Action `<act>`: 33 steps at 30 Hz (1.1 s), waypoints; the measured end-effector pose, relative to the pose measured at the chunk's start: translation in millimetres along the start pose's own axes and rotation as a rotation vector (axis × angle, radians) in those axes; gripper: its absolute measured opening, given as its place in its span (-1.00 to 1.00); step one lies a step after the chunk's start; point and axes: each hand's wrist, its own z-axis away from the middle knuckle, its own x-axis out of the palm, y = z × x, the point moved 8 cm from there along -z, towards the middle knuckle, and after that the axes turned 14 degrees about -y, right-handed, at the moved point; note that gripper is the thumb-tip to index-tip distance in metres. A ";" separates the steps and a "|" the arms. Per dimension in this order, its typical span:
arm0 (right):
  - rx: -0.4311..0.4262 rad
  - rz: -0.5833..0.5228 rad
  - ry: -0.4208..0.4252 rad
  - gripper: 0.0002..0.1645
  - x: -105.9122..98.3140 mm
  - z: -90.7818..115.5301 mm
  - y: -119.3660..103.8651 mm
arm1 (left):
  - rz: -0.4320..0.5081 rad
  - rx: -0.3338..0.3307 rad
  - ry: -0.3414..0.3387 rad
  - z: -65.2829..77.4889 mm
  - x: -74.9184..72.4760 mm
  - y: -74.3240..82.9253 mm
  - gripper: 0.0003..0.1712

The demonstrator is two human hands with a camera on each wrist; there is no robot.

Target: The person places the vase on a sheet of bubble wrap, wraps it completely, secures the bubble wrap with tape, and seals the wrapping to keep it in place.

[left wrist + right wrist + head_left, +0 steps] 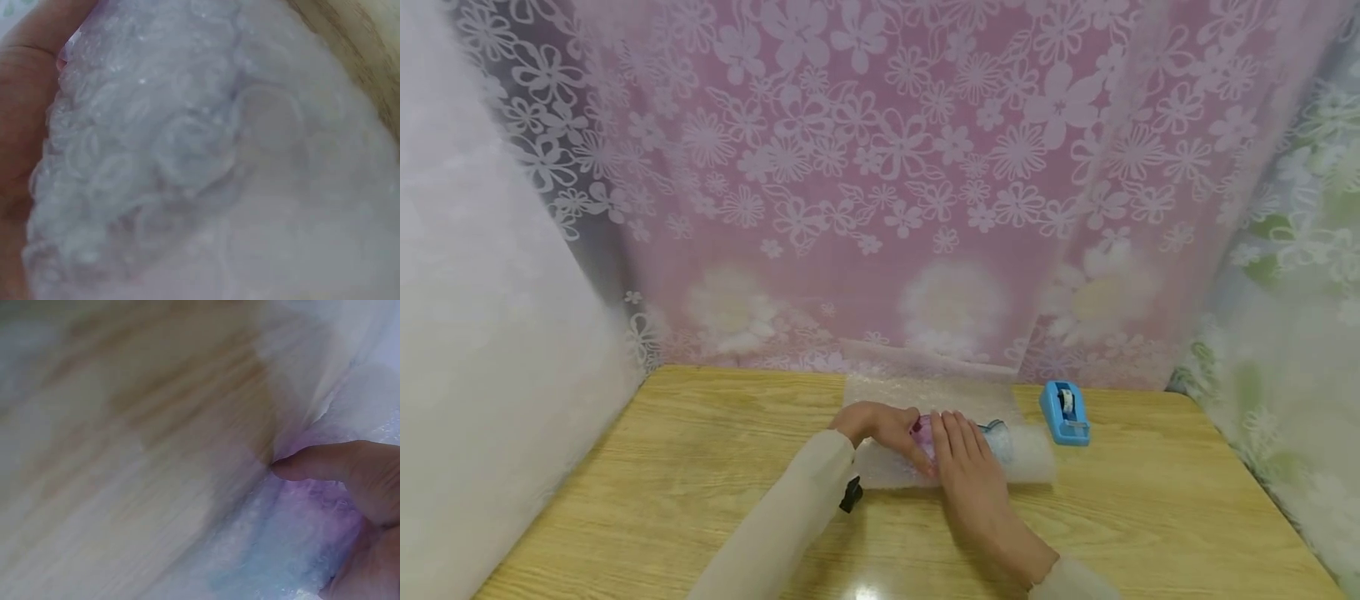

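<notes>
A clear bubble wrap sheet (1033, 458) is rolled around a pink and light-blue object (997, 442), whose kind is hidden by the layers. My left hand (883, 427) grips the left part of the bundle, thumb on the near side and fingers over the far side. Over its middle lies my right hand (972, 479), fingers straight and side by side. The right wrist view shows my right thumb (325, 462) pressing at the wrap's edge, above the pink and blue colours. Bubbles of the wrap (187, 150) fill most of the left wrist view.
A blue tape dispenser (1065, 414) with a roll of tape stands right of the bundle. Flat bubble wrap (932, 387) extends behind it to the table's back edge. Flowered curtains (865, 167) enclose the wooden table (715, 450). A small black piece (851, 495) shows beside my left sleeve.
</notes>
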 end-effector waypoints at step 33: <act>0.031 -0.101 0.006 0.19 -3.1 4.6 8.3 | -0.068 0.026 0.073 6.5 10.4 15.6 0.29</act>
